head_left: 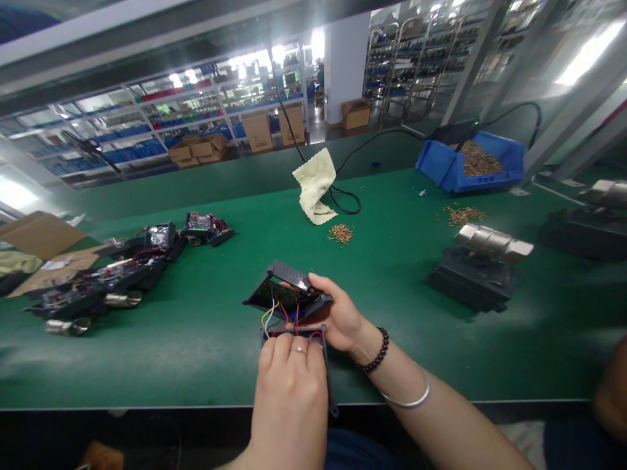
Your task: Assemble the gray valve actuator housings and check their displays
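An opened dark case is held above the near edge of the green worktop point(220, 356), its upper half point(290, 272) tilted and its lower half point(328, 382) closer to the person, with red, yellow and white wires point(267, 316) running between them. Of the two hands, the right point(345, 320) grips the upper half, thumb on its edge; the left point(292, 385) bends its fingers over the lower half, but their tips are hidden, so I cannot tell whether they pinch anything. Beyond the case lies a small heap of screws point(340, 233), just beside a pale cloth point(313, 189). To the right stands a closed unit point(473, 277) with a metal fitting on top; behind it are loose screws point(463, 215) and a blue bin point(490, 183) holding more. Several opened units point(122, 267) lie at the left, near some cardboard point(42, 232).
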{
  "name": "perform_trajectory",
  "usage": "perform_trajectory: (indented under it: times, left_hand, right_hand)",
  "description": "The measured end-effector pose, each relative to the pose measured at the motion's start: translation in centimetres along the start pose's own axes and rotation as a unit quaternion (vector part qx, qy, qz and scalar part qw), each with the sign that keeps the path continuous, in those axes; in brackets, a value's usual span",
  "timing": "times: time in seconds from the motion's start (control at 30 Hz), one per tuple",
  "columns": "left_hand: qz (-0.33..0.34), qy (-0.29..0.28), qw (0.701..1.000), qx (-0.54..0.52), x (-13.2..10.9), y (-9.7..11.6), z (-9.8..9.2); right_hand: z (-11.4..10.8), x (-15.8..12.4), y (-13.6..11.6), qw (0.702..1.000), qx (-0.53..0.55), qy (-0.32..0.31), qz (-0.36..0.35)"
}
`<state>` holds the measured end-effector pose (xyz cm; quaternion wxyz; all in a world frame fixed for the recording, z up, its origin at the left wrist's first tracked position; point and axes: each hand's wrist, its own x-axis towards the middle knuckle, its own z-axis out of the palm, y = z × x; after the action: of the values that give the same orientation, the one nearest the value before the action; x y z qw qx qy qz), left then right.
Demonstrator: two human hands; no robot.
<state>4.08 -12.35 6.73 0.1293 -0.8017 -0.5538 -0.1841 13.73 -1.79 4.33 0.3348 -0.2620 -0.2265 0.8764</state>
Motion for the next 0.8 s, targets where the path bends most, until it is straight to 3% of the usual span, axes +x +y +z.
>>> perform_trajectory:
  times: [0.13, 0.23, 0.33, 0.43, 0.53, 0.67, 0.8]
  left_hand:
    - [0.003, 0.014, 1.0, 0.005, -0.1, 0.3, 0.4]
    - [-0.046, 0.087, 0.995, -0.021, -0.2, 0.0, 0.9]
    - [-0.119, 0.159, 0.979, 0.054, -0.3, -0.6, 1.5]
    - [-0.149, 0.161, 0.972, 0.086, -0.6, -1.0, 2.1]
    - [-0.122, 0.136, 0.982, 0.047, -1.0, -0.9, 2.5]
    - [-0.12, 0.164, 0.979, -0.008, -1.2, -0.3, 2.5]
    - [-0.079, 0.177, 0.981, -0.032, -1.0, -0.4, 2.0]
  right_hand:
    - [0.1, 0.0, 0.0, 0.999, 0.006, 0.007, -0.035]
    - [0.4, -0.1, -0.1, 0.998, 0.011, 0.021, -0.062]
    - [0.7, -0.4, 0.0, 0.996, -0.013, 0.044, -0.074]
    - [0.7, -1.0, 0.3, 0.991, -0.043, 0.043, -0.119]
    - [0.3, -2.0, 0.5, 0.977, -0.088, 0.039, -0.189]
    - [0.3, -4.0, 0.1, 0.919, -0.281, 0.051, -0.272]
    - [1.5, -6.1, -0.9, 0.836, -0.473, 0.092, -0.261]
